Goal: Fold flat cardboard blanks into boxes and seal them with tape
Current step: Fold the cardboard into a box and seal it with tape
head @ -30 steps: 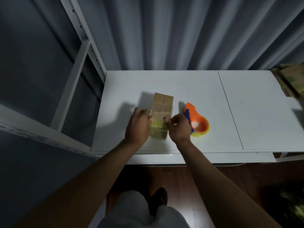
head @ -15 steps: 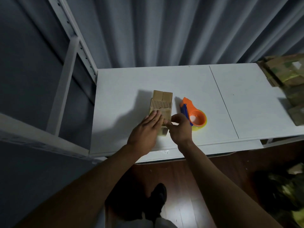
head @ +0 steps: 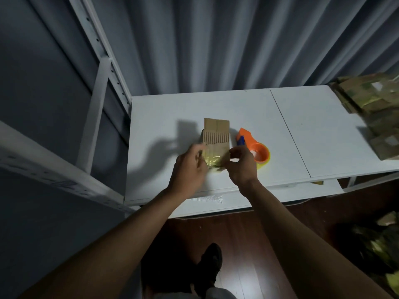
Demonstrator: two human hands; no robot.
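Cardboard box (head: 216,139): small, folded up, lying on the white table (head: 164,117) near its front edge, long axis running away from the person. Far end shows two flaps meeting at a seam; a ribbed band crosses the top face.
Tape strip (head: 212,160): glossy yellowish film across the near end of the box, wrinkled and catching light.
Left hand (head: 189,167): at the box's left near corner, fingers bent against the taped end; thumb hidden, so whether it pinches the tape or only presses cannot be told.
Right hand (head: 241,164): at the right near corner, fingertips curled in on the tape edge, seemingly pinching it down.
Step in hand (judgement): pressing the tape onto the near end to seal it.
Doing it well (judgement): rub from the seam outward to both sides so wrinkles flatten; wrap loose tape ends down over the side walls; brace the box with one hand so it does not slide on the smooth table.
Tape dispenser (head: 253,148): orange with blue part, on the table just right of the box, behind the right hand, untouched.
Taped boxes (head: 371,100): a pile at the table's far right edge, well apart.
Risk (judgement): creased tape may lift at the corners.
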